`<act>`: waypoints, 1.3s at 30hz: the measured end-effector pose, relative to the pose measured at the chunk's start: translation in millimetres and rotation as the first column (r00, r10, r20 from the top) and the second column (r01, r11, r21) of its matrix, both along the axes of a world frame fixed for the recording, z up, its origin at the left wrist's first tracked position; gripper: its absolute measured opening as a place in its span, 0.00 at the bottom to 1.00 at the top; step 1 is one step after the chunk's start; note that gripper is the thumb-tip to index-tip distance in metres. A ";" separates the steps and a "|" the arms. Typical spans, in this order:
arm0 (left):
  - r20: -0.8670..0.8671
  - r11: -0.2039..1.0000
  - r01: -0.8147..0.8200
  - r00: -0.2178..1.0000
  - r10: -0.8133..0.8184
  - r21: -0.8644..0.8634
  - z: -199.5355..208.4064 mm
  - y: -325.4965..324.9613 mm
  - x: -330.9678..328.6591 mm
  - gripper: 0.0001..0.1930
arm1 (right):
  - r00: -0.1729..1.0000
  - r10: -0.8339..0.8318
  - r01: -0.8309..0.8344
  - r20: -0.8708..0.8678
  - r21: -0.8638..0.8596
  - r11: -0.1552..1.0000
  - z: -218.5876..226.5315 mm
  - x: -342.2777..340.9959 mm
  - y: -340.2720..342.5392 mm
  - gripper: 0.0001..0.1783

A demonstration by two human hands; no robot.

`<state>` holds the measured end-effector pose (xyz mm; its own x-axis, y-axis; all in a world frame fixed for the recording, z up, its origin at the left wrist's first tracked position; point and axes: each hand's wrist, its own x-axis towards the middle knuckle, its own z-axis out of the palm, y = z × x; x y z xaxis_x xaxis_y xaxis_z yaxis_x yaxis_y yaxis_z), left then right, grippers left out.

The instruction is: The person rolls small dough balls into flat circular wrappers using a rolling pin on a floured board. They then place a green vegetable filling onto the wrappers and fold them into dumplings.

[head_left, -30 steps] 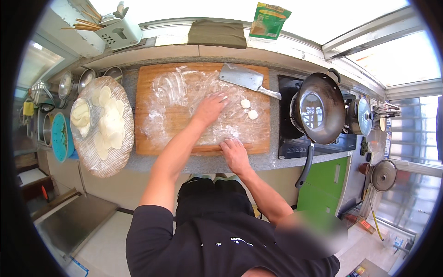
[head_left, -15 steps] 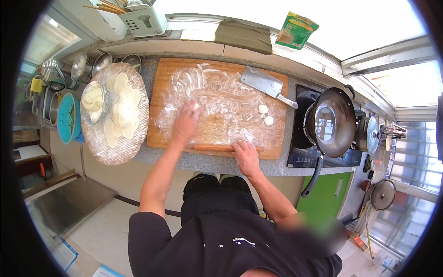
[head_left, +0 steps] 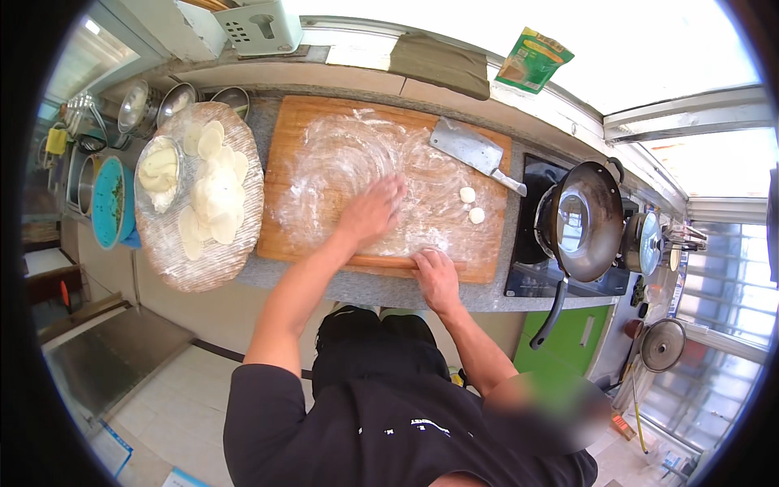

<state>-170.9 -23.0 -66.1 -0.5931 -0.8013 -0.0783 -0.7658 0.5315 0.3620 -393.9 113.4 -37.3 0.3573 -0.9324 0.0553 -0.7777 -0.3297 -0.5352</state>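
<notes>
My left hand (head_left: 372, 211) lies with fingers stretched out over the floured middle of a wooden board (head_left: 284, 162), slightly smeared by motion. Nothing shows between its fingers; what is under the palm is hidden. At the board's near edge, my right hand (head_left: 436, 276) has its fingers closed over a wooden rolling pin (head_left: 381, 261), which lies along that edge. Two small white dough pieces (head_left: 476, 216) sit on the right part of the board. Above them rests a cleaver (head_left: 466, 146), its handle pointing right.
Left of the board, a round floured board (head_left: 174, 264) bears thin dough wrappers (head_left: 219, 191) and a bowl of pale dough or filling (head_left: 160, 170). A turquoise basin (head_left: 114, 203) stands beyond it. On the right, a wok (head_left: 592, 235) sits on the stove (head_left: 519, 284), its handle jutting toward me.
My left hand has swept right across the board, leaving curved streaks in the flour. My right hand stays on the rolling pin. The whole view has shifted slightly.
</notes>
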 end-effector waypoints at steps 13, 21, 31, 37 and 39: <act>-0.380 0.839 -0.513 0.751 0.540 0.180 35.3 57.2 79.1 0.31 | 0.998 -0.044 0.046 0.053 -0.039 0.998 12.8 33.6 -45.5 0.20; -0.074 0.860 -0.505 0.863 0.501 -0.069 18.3 63.9 62.4 0.32 | 0.993 0.045 -0.055 -0.111 -0.088 0.995 7.5 61.2 -64.4 0.35; -0.188 0.784 -0.607 0.792 0.581 -0.133 -1.9 -31.6 69.5 0.34 | 0.952 -0.174 0.167 -0.252 -0.052 0.985 -9.9 87.0 -159.1 0.46; -0.125 0.891 -0.429 0.902 0.414 -0.150 -7.0 34.9 81.1 0.37 | 0.956 -0.119 0.119 -0.270 -0.017 0.993 2.8 87.6 -94.2 0.52; -0.083 0.927 -0.352 0.936 0.343 -0.133 3.7 53.7 84.1 0.40 | 0.959 -0.070 0.065 -0.274 -0.026 0.998 5.6 84.0 -74.8 0.54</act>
